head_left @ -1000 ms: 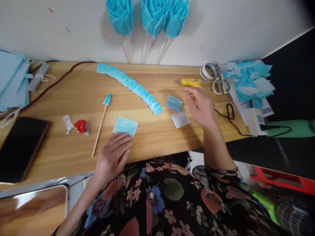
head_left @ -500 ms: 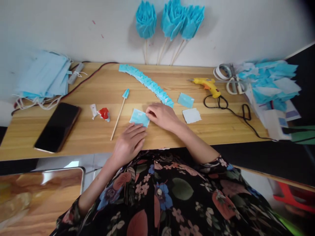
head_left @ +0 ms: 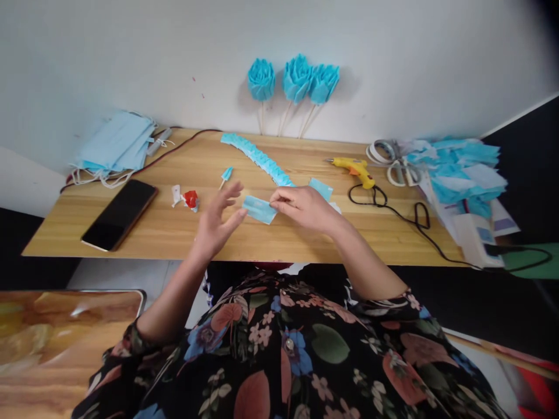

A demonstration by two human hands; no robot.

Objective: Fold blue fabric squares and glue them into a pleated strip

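A small light-blue piece of mask fabric is pinched at its right end by my right hand, raised a little off the table. My left hand is open beside the piece's left end, fingers spread and thumb close to it. Behind the left hand a stick with a blue bud tip lies on the table, most of its shaft hidden. A long strip of overlapping blue pieces runs across the table behind both hands. Another blue piece lies by my right hand, with a white one partly covered.
Three blue fabric flowers on sticks lean against the wall. To the right are a yellow glue gun, scissors, tape and blue scraps. On the left lie a phone, a red wrapper and stacked masks.
My left hand has let go of the fabric piece, lifted and opened to the left. My right hand has raised the piece off the table. The camera view has shifted.
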